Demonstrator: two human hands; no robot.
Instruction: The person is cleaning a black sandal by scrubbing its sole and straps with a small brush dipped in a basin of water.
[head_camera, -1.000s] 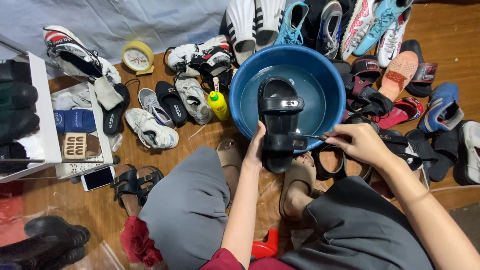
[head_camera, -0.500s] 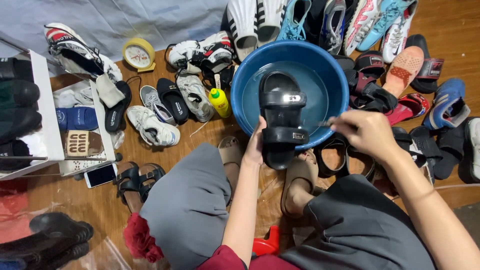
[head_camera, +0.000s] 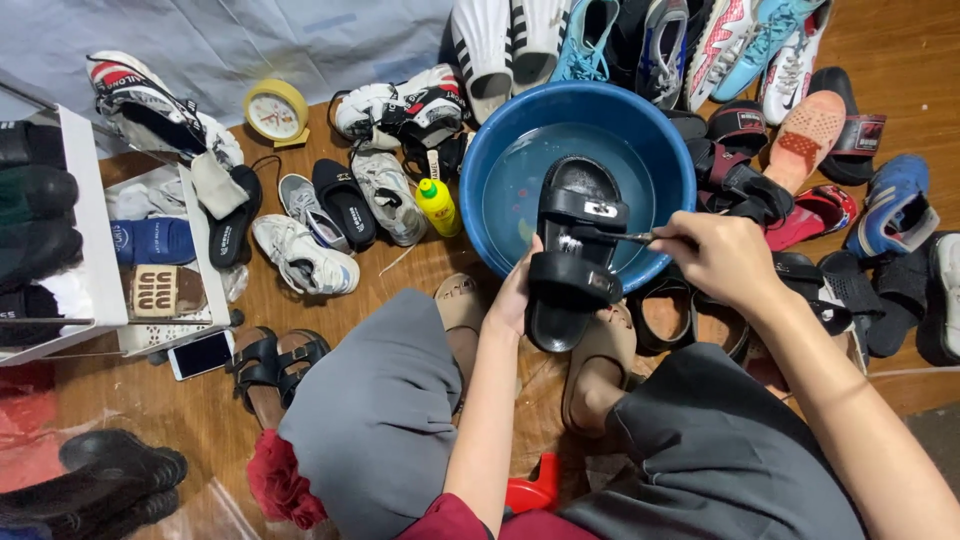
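Fingers of the left hand (head_camera: 515, 300) wrap the heel edge of a black two-strap sandal (head_camera: 574, 255), propped on the blue basin (head_camera: 490, 160)'s near rim at six o'clock. Right hand (head_camera: 725, 260), at three o'clock, pinches a thin brush (head_camera: 625, 238) against the strap. Water fills the round plastic basin. Sneakers, slides and a yellow-green bottle (head_camera: 437, 205) crowd the wooden floor (head_camera: 200, 420).

The left hand (head_camera: 515, 300) sits mostly behind the sandal (head_camera: 575, 250); brush head (head_camera: 575, 240) perhaps too small.
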